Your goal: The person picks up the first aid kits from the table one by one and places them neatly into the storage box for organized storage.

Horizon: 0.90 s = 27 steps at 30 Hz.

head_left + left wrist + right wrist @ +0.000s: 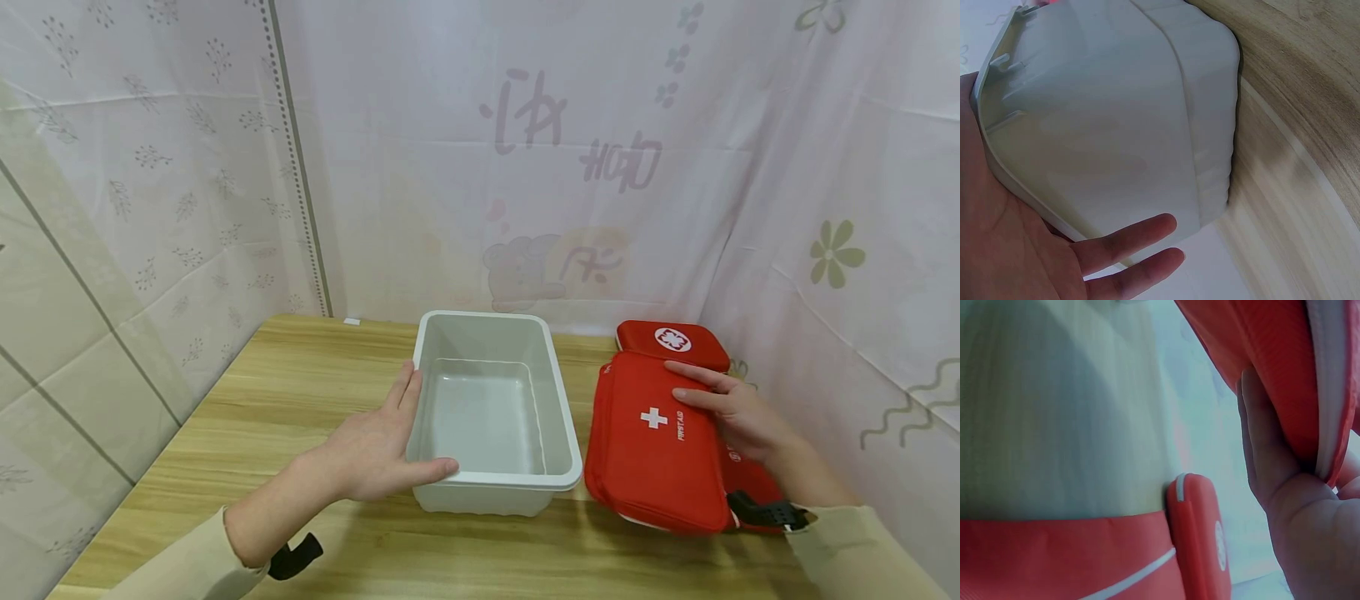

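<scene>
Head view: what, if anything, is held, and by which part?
The right hand holds the FIRST AID bag by its right edge; the left hand rests spread at the near left corner of the tub.

Curtained-off space, room type unclear: pale flower-printed curtains (405, 167) are hanging across the upper frame and both sides, bordering a wood-grain bench (315, 383) at lower centre.
</scene>
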Each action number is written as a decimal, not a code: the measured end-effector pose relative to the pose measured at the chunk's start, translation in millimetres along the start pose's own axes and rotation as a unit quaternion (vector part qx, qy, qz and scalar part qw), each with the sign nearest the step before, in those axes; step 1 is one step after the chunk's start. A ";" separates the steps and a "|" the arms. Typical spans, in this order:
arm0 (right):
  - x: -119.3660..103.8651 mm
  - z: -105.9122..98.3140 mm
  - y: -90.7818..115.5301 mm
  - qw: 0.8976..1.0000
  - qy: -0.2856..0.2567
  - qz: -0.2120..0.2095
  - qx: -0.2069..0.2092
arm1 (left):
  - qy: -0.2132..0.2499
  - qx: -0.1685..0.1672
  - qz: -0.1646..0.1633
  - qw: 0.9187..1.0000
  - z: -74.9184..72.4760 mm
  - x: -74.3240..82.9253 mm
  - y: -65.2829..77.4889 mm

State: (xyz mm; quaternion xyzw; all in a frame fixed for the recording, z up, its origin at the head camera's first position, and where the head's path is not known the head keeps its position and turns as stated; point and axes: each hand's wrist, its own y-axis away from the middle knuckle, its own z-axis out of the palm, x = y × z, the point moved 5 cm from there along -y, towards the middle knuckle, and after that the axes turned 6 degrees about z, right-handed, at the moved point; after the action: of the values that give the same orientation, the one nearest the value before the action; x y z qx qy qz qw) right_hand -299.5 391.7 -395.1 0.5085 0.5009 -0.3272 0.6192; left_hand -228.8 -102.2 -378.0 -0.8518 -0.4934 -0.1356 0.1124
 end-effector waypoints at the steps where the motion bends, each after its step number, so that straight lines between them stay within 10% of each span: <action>1: -2.2 -1.1 0.8 1.000 -0.003 -0.002 0.000 | -0.001 0.001 0.001 1.000 -0.1 0.0 0.1; 27: -52.2 -12.8 14.6 0.993 -0.062 -0.084 -0.049 | 0.005 0.000 0.010 1.000 -1.5 0.5 -0.1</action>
State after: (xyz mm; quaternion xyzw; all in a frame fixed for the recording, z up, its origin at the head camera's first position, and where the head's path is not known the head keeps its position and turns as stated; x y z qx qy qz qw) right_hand -304.6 402.4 -340.6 0.4125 0.5181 -0.3842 0.6433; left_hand -228.8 -102.2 -376.4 -0.8560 -0.4842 -0.1391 0.1161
